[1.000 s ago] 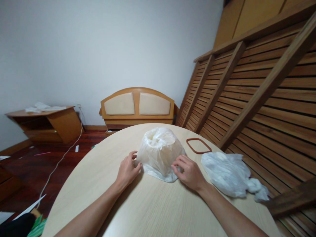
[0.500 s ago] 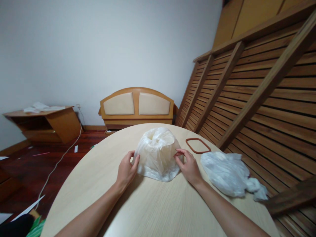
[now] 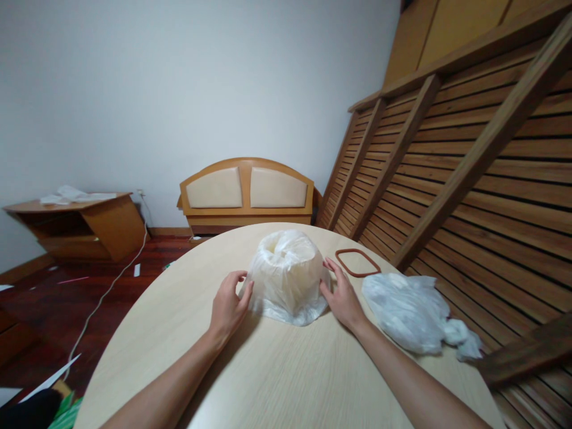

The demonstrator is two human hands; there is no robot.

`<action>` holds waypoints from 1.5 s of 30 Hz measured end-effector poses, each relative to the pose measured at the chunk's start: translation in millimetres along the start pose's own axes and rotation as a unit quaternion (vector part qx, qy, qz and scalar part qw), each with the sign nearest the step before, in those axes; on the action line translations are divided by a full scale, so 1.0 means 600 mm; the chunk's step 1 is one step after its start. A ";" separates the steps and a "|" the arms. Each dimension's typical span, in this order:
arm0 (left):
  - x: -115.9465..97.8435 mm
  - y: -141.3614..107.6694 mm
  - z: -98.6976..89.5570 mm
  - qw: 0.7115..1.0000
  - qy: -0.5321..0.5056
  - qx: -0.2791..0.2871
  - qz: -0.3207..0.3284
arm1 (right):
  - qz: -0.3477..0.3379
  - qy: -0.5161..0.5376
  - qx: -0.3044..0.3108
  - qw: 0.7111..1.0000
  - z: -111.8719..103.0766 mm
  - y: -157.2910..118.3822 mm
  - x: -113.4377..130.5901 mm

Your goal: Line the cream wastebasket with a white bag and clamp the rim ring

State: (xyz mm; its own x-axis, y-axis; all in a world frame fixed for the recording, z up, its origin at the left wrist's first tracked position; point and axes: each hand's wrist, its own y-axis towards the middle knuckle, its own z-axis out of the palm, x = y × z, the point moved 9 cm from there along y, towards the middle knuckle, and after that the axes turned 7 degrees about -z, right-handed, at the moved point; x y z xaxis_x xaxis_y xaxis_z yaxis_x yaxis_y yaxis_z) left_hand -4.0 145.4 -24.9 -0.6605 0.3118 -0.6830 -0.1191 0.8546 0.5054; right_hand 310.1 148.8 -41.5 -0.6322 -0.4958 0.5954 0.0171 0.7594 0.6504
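The person's two forearms come from the near edge, over a pale round counter (image 3: 286,369). The left hand (image 3: 227,307) is at the left side of a container wrapped in white plastic film (image 3: 289,274); its fingers are bent and the thumb is near to them, but one cannot tell whether some film is pinched between. The right hand (image 3: 345,298) is opened, thumb and fingers apart, with the tips against the right side of the wrapping.

The wrapped container stands upright on the counter, between the hands. Its axis is vertical and no side is clearly longer. The narrower end points up, with a gathered hollow in the film, and the film spreads wider at the bottom, lying loose on the near side.

To the right of the right hand lies a knotted white plastic bag (image 3: 406,310), its knotted end pointing right and toward the person. Just beyond this bag is a brown rounded frame (image 3: 367,274), lying flat, its long axis slanting from far left to near right. Farther stands a wooden headboard (image 3: 246,190), before a pale wall (image 3: 223,77).
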 end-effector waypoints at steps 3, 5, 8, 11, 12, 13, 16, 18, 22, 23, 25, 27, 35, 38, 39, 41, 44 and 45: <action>-0.015 -0.004 -0.001 1.000 -0.008 0.003 0.025 | 0.006 0.007 0.000 1.000 0.004 -0.001 0.001; -0.016 -0.004 0.000 1.000 -0.013 0.008 0.025 | 0.011 0.008 -0.007 1.000 0.003 0.000 0.003; -0.011 -0.004 0.001 1.000 -0.012 0.011 0.011 | 0.011 0.016 -0.016 1.000 -0.005 0.002 0.012; -0.011 -0.004 0.002 1.000 -0.010 0.011 0.005 | -0.003 0.032 -0.015 0.999 -0.009 0.001 0.032; -0.012 -0.005 0.002 1.000 -0.011 0.011 0.005 | -0.009 0.030 -0.015 0.999 -0.009 0.001 0.039; -0.013 -0.005 0.003 1.000 -0.013 0.013 0.005 | -0.015 0.024 -0.016 0.999 -0.009 0.001 0.045; -0.012 -0.005 0.005 1.000 -0.015 0.022 -0.005 | -0.023 -0.003 -0.018 1.000 -0.007 0.002 0.053; -0.006 -0.005 0.007 0.999 -0.011 0.026 -0.015 | -0.021 -0.012 -0.013 1.000 -0.004 0.003 0.048; 0.012 -0.003 0.009 0.999 0.001 0.023 -0.032 | -0.005 -0.031 0.022 0.999 0.003 0.002 0.026; 0.016 -0.002 0.010 0.999 0.003 0.022 -0.035 | -0.002 -0.036 0.036 0.999 0.006 0.001 0.022; 0.023 -0.001 0.012 0.999 0.005 0.021 -0.044 | -0.001 -0.044 0.057 0.997 0.010 0.000 0.018; 0.023 0.000 0.009 0.999 0.004 0.009 -0.041 | 0.000 -0.050 0.061 0.997 0.009 0.000 0.021; -0.108 -0.022 -0.009 0.971 0.038 -0.026 0.235 | -0.074 -0.060 0.011 0.995 0.000 0.001 0.073; -0.145 -0.031 0.008 0.954 0.077 0.020 0.289 | -0.107 -0.063 0.017 0.992 0.003 -0.004 0.089; -0.152 -0.033 0.012 0.950 0.086 0.028 0.299 | -0.116 -0.064 0.018 0.991 0.003 -0.005 0.093; -0.161 -0.035 0.012 0.946 0.088 0.028 0.312 | -0.134 -0.063 0.013 0.989 0.000 -0.006 0.102; -0.168 -0.038 -0.003 0.944 0.067 -0.004 0.324 | -0.162 -0.054 -0.020 0.985 -0.017 -0.006 0.120; -0.170 -0.042 -0.010 0.942 0.056 -0.019 0.330 | -0.172 -0.048 -0.036 0.983 -0.025 -0.006 0.126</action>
State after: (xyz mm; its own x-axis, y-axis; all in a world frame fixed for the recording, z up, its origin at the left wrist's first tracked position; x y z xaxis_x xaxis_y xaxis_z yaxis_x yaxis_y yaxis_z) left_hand 62.0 89.8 35.0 -0.6736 0.7228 -0.1543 0.3198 0.4733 0.8208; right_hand 274.0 102.0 8.4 -0.6803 -0.6733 0.2894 -0.1575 0.5199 0.8396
